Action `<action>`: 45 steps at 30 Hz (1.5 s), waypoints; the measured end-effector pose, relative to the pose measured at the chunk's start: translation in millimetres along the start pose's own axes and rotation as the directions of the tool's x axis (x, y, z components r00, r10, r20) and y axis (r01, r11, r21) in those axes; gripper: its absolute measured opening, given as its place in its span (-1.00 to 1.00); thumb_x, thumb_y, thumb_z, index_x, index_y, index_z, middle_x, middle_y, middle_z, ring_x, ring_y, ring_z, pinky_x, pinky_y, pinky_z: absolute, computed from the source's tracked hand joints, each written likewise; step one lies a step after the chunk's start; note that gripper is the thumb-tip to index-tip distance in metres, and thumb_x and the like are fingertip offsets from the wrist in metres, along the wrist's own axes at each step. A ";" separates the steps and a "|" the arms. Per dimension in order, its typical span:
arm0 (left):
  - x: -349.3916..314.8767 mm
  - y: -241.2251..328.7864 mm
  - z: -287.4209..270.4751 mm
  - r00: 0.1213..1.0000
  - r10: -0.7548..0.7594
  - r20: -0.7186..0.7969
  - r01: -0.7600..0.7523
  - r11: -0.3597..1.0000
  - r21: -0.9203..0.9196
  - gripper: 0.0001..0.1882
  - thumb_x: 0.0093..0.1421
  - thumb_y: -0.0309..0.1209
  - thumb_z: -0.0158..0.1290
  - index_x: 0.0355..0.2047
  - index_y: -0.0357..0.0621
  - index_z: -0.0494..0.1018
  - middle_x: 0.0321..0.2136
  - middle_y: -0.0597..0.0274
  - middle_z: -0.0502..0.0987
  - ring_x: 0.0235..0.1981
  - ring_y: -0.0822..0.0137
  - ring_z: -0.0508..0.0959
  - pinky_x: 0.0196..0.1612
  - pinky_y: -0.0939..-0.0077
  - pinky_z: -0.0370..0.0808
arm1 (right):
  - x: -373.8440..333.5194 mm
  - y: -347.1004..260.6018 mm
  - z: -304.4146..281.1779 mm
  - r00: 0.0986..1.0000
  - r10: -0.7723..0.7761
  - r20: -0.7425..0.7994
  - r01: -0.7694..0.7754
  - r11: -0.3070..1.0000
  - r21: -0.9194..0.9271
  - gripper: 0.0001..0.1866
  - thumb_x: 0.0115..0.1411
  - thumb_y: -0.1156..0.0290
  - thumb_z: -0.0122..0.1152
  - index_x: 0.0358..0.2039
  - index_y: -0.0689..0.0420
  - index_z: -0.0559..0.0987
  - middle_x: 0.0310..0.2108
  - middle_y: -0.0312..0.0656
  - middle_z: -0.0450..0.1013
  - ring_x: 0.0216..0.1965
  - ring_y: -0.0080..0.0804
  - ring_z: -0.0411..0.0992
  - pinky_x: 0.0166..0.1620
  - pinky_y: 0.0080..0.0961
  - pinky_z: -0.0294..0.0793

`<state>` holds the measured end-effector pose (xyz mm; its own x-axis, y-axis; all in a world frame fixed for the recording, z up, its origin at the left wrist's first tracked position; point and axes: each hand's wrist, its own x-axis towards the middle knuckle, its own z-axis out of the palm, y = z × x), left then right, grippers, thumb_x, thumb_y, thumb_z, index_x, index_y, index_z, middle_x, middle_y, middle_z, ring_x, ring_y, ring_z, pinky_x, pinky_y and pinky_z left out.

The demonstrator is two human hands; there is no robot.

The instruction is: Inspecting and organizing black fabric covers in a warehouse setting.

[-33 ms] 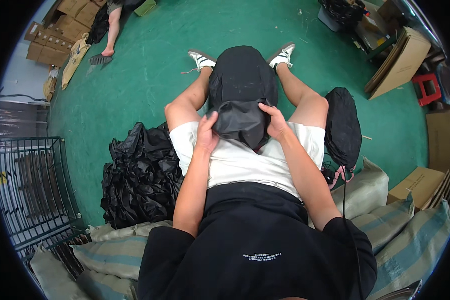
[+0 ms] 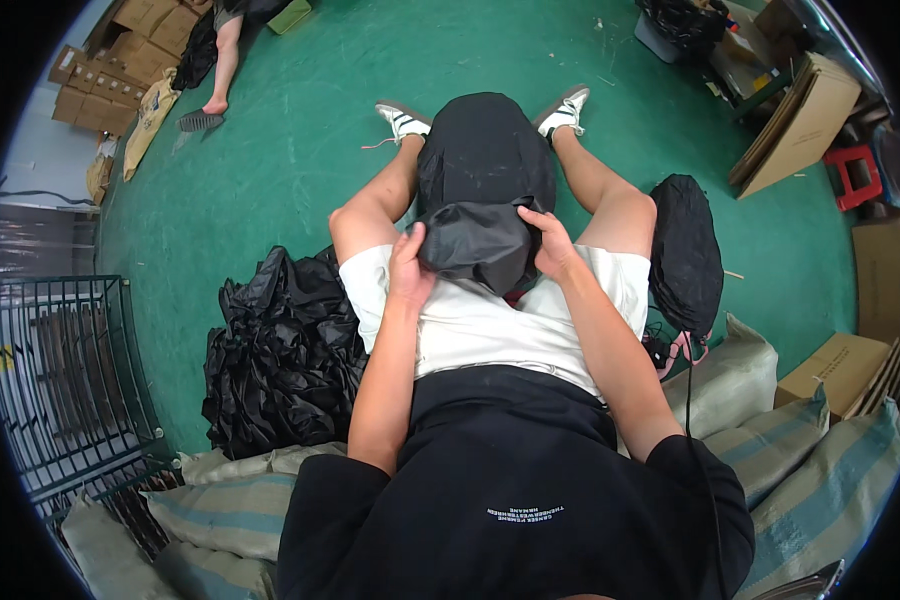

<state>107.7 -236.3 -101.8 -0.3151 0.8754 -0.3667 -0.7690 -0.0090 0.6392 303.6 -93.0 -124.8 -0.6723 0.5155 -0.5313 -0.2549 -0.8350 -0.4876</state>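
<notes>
Between my spread legs lies a rounded bundle of matte black fabric (image 2: pixel 485 150). A shinier black fabric flap (image 2: pixel 478 240) is gathered over its near end. My left hand (image 2: pixel 410 268) is closed at the flap's left edge, thumb upward; its other fingers are partly hidden. At the right edge my right hand (image 2: pixel 550 243) grips the flap with the thumb on top and the fingers underneath. To my left sits a crumpled heap of shiny black fabric (image 2: pixel 285 350). A long black fabric bundle (image 2: pixel 686 255) stands beside my right thigh.
Striped woven sacks (image 2: pixel 220 515) surround me on both sides. At left is a dark metal rack (image 2: pixel 70 380). Flat cardboard (image 2: pixel 800 125), a red stool (image 2: pixel 854 180) and a carton (image 2: pixel 832 372) are at right. Another person's leg (image 2: pixel 227 60) shows at far left.
My left hand has shifted very slightly left and the flap's left side has changed shape a little. My right hand stays in place.
</notes>
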 end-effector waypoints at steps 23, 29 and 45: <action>-43.0 56.7 77.1 0.940 0.336 0.065 -0.325 0.936 -0.135 -0.65 0.30 -0.54 -0.13 0.09 -0.35 0.25 0.02 0.06 0.44 0.08 0.25 0.44 0.17 0.31 0.38 | -39.4 2.4 17.1 0.906 -0.134 0.400 -0.028 0.927 0.375 -0.55 0.33 0.27 -0.01 0.18 0.13 0.33 0.13 -0.20 0.38 0.17 -0.27 0.32 0.22 -0.28 0.27; -50.1 63.3 55.5 0.959 0.282 0.017 -0.278 0.953 -0.124 -0.48 0.19 -0.61 -0.11 0.19 -0.33 0.14 0.11 0.03 0.35 0.11 0.21 0.41 0.19 0.28 0.35 | -57.3 -8.2 30.9 0.823 -0.208 0.529 -0.152 0.817 0.557 -0.48 0.41 0.13 -0.24 0.18 0.26 0.28 0.16 -0.04 0.33 0.22 -0.22 0.27 0.25 -0.20 0.26; -43.9 61.0 66.6 0.322 0.901 0.292 -0.495 -0.103 0.863 -0.82 0.16 -0.67 -0.06 -0.28 -0.27 0.50 -0.17 0.14 0.39 -0.14 0.35 0.45 -0.07 0.53 0.35 | -116.7 -7.7 111.3 0.662 -0.186 0.726 -0.106 0.936 0.336 -0.30 0.38 -0.10 -0.45 0.34 0.14 0.01 0.35 -0.06 0.02 0.35 0.11 -0.04 0.34 0.20 -0.22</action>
<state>111.7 -243.1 -1.7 -0.6318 0.4151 0.6546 0.7147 -0.0147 0.6992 306.6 -168.2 18.1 -0.9021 0.3569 0.2424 -0.4012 -0.9007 -0.1670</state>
